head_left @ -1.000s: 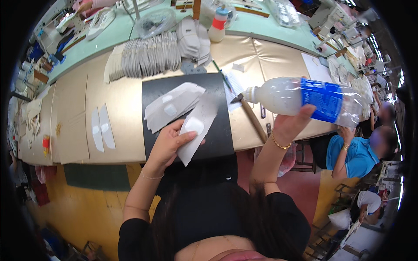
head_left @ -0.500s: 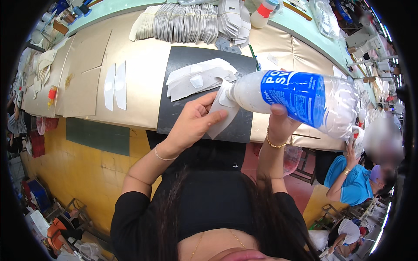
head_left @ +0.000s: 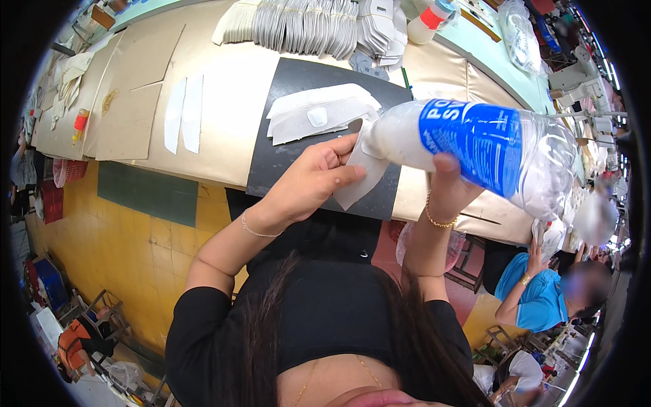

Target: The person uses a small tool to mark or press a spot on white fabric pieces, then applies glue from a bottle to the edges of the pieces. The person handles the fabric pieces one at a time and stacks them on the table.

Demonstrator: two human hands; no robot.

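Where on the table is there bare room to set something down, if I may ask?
Gold tabletop lies bare between the two pale strips and the black mat. It is crowded over the mat, with the pile of pieces, left hand and bottle, and beyond it, at the grey stack.

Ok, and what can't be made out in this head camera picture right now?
All in the head view:
- Mouth of the clear plastic bottle with a blue label: hidden against the pale grey flat piece.
- Right hand: most fingers hidden behind the bottle.
- Long row of grey-white cut pieces: far side cut off by the upper edge.
- Person in a bright blue shirt: head blurred.
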